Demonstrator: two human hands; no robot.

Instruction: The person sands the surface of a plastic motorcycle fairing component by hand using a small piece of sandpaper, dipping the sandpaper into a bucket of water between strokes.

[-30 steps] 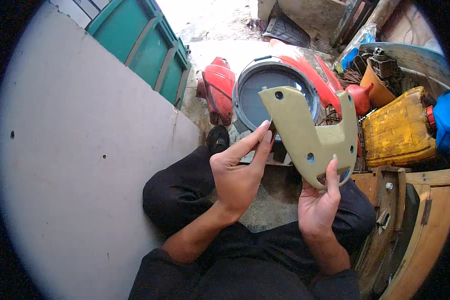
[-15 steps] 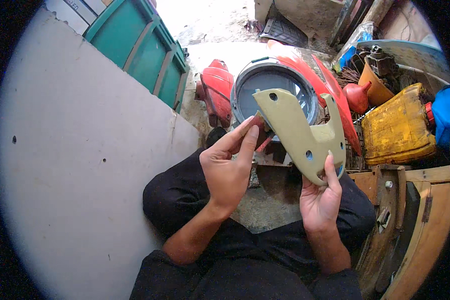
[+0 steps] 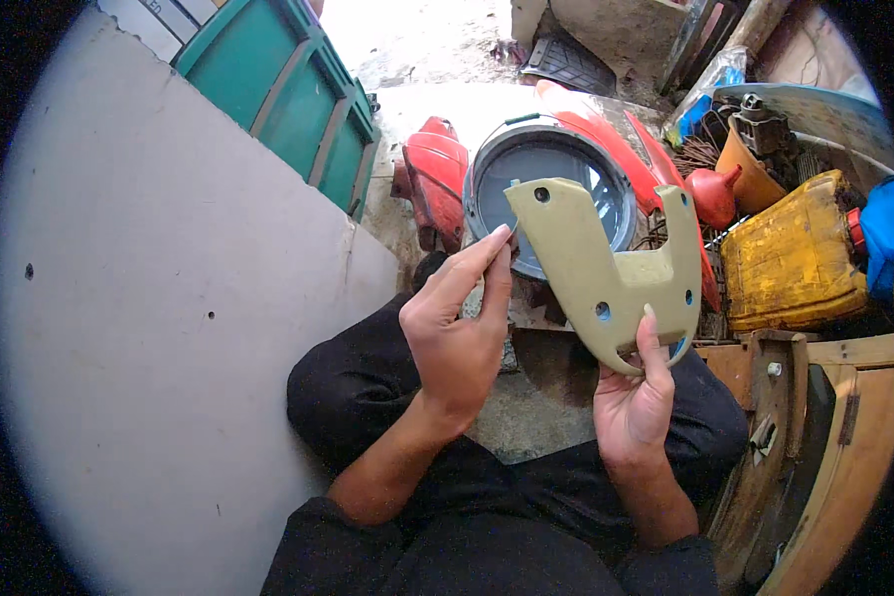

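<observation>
My right hand [image 3: 634, 415] grips the lower end of a khaki, U-shaped plastic vehicle panel [image 3: 591, 263], thumb on its front face and fingers behind. Several round holes pierce the panel, with blue showing at some of them. At the panel's upper left edge, my left hand [image 3: 455, 333] is closed, fingertips pinched on a reddish-brown piece of sandpaper [image 3: 514, 244]. Only a sliver of the sandpaper shows between the fingers. Behind the panel stands a round bucket [image 3: 474, 184] holding greyish water, partly covered by the panel.
Red plastic body panels [image 3: 435, 179] lie left and right of the bucket. A yellow jerrycan [image 3: 795, 253], a red funnel [image 3: 713, 194] and an orange container [image 3: 750, 169] crowd the right. A white board [image 3: 179, 298] closes off the left, beside a green metal panel [image 3: 268, 84]. Wooden furniture [image 3: 844, 447] stands lower right.
The panel has turned slightly, its face now more toward me. My left fingers have closed over the sandpaper at the panel's edge, hiding most of it.
</observation>
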